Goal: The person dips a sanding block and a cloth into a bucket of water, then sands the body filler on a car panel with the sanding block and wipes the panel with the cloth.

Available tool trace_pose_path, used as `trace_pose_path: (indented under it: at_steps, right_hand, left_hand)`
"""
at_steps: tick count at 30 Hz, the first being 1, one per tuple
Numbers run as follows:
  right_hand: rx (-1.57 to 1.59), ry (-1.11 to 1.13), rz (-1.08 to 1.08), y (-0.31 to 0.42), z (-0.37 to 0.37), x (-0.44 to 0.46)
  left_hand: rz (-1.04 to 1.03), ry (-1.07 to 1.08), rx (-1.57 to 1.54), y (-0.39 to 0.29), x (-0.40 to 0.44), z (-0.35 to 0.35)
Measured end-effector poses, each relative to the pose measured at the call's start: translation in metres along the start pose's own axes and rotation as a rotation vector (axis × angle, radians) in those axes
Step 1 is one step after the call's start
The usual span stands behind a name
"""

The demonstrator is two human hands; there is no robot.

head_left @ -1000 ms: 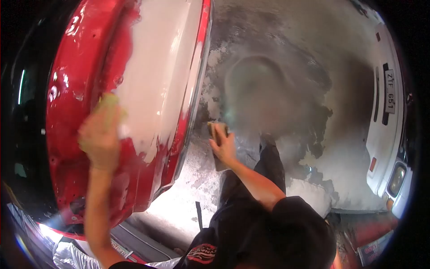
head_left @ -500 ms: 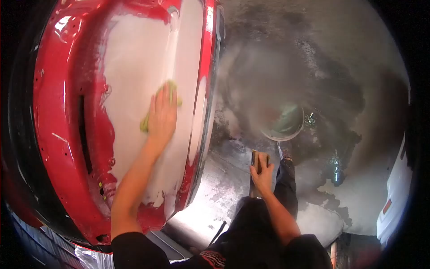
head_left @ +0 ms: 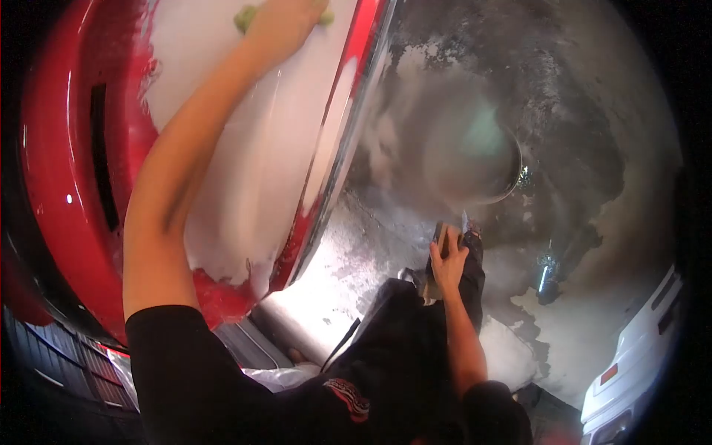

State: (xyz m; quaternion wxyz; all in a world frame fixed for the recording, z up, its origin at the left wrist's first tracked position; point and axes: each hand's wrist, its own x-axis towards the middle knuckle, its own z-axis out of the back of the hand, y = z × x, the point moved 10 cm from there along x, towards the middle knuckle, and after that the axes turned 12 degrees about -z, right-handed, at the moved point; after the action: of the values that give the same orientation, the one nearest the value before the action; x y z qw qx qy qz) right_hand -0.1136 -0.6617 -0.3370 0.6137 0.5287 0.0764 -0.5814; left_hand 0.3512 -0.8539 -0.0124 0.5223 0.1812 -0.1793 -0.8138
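My left hand (head_left: 285, 28) presses a yellow-green cloth (head_left: 245, 18) onto the pale filler-coated area (head_left: 189, 67) of a red car panel (head_left: 55, 178), close to the upper edge of the view. Parts of the cloth stick out on both sides of the hand, and its middle is hidden under the palm. Down by my leg, my right hand (head_left: 449, 265) is closed around a brownish block (head_left: 443, 236) that looks like a sanding block. The block is held off the panel, above the floor.
A round bucket (head_left: 515, 182) stands on the wet, stained concrete floor (head_left: 386, 248), partly blurred by a hazy spot. A white vehicle (head_left: 619, 367) is at the lower right. Plastic sheeting (head_left: 278, 378) lies near the red car's lower end.
My left hand and the cloth have slid up along the panel, the arm stretching further. My right hand still holds the block, now slightly higher and further right. The view has shifted.
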Motion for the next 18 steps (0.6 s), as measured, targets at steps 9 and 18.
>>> trace_pose_path:
  at_steps: [9,18]
  right_hand:
    - [-0.011,0.005,0.148,0.024,-0.017,-0.022]
    - [-0.171,0.078,0.229,-0.011,-0.06,-0.058]
  left_hand:
    - [0.167,0.325,-0.364,-0.191,-0.22,0.091]
    - [0.233,0.668,-0.491,-0.351,-0.396,0.156]
